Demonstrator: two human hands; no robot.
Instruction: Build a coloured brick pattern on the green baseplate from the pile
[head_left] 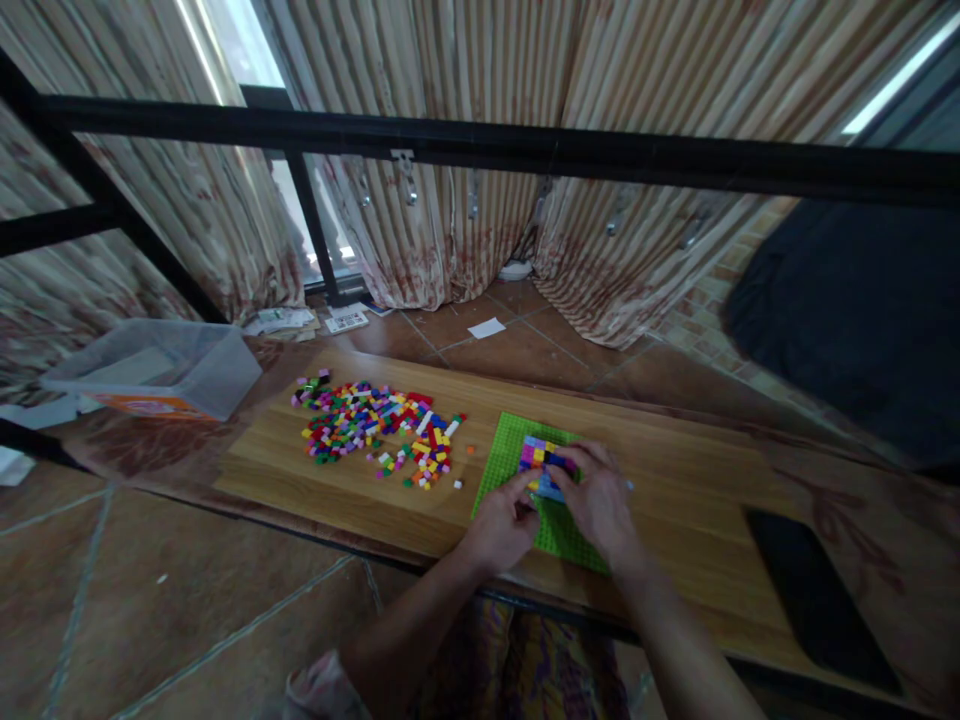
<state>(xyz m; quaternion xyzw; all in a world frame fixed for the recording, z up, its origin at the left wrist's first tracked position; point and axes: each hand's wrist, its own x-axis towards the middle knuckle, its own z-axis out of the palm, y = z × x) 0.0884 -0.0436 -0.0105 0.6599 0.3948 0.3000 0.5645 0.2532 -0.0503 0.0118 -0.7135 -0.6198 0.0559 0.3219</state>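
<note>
A green studded baseplate (502, 440) lies on the wooden board, carrying a low build of colourful toy bricks (534, 452) in purple, yellow, orange, dark and light blue. My left hand (501, 528) is at the build's near left edge, its fingers curled and the index finger reaching to the bricks. Whatever may be between its fingertips is too small to make out. From the right, my right hand (598, 500) bends over the build, thumb and fingers closed on its bricks and hiding that side of it.
Loose bricks (360, 415) are spread over the left of the wooden board (645, 600). A clear plastic box (225, 370) stands further left. The dark phone-like slab (817, 595) lies at the right end. A black rail (480, 135) crosses in front of the curtains.
</note>
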